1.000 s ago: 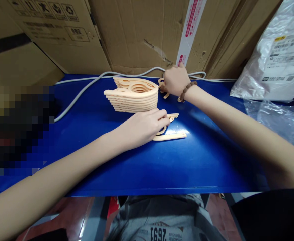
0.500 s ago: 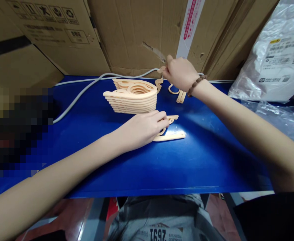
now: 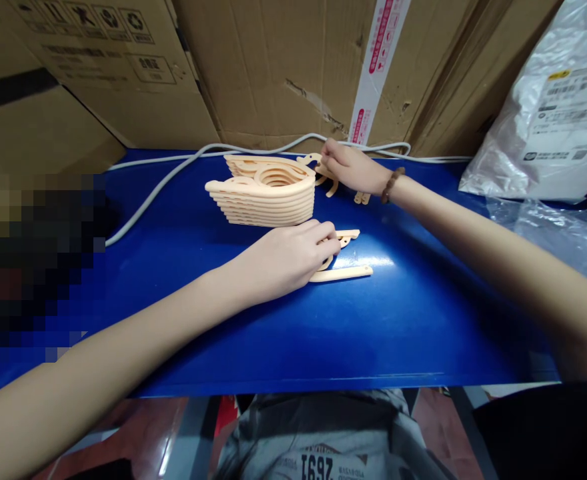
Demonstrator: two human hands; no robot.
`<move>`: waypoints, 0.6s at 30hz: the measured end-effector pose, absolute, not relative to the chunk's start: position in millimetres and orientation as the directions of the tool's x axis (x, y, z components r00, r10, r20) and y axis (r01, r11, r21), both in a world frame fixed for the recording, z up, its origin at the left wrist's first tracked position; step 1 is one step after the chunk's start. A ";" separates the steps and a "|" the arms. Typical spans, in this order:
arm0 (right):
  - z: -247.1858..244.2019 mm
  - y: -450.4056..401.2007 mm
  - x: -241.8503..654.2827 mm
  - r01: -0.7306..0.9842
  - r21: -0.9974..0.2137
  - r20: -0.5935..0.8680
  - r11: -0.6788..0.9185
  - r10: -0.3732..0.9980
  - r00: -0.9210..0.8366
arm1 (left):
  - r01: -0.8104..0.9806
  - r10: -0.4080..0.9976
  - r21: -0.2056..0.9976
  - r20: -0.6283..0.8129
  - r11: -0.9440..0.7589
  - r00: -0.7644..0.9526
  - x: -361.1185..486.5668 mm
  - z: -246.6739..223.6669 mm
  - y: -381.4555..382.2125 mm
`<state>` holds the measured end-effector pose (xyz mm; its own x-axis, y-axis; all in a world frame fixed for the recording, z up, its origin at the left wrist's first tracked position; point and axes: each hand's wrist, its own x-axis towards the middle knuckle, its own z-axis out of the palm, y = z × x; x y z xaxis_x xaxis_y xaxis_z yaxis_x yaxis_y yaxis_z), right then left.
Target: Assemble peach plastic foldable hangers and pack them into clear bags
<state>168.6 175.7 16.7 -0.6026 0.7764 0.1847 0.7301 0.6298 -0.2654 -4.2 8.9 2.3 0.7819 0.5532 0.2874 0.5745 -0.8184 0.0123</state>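
My left hand is closed over a cream plastic folding hanger that lies on the blue table. The hanger's arms stick out to the right of my fingers, and its middle is hidden under them. Behind this hand stands a neat stack of folded cream hangers. Farther back, my right hand pinches a cream hanger piece with a curved hook, just right of the stack. My fingers cover part of that piece. Under the right wrist, the ends of another cream piece show.
Cardboard boxes line the back edge. A grey-white cable runs along the table in front of them. At the right stand a white bubble-wrapped parcel and clear plastic wrap. The left side is pixelated.
My right hand has come down from in front of the cardboard to near the tabletop, bringing the hooked piece lower beside the stack. My left hand stays almost still.
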 end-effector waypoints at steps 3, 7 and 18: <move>18.4 168.4 181.8 0.713 -0.338 0.195 0.614 0.787 -0.585 | 0.568 0.547 0.014 0.292 -0.823 0.785 -4.4 1.7 8.8; 25.3 152.2 190.5 0.650 -0.508 0.217 0.566 0.814 -0.539 | 0.576 0.560 0.030 0.280 -0.817 0.779 -4.5 1.7 8.4; 33.5 135.3 212.8 0.726 -0.375 0.268 0.576 0.817 -0.510 | 0.572 0.597 0.171 0.241 -0.802 0.765 -9.0 2.2 9.6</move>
<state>212.8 135.3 33.5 -0.5098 0.8174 0.2683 0.7261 0.5761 -0.3754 -9.0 9.6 2.2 0.7651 0.5971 0.2409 0.5723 -0.8021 0.1705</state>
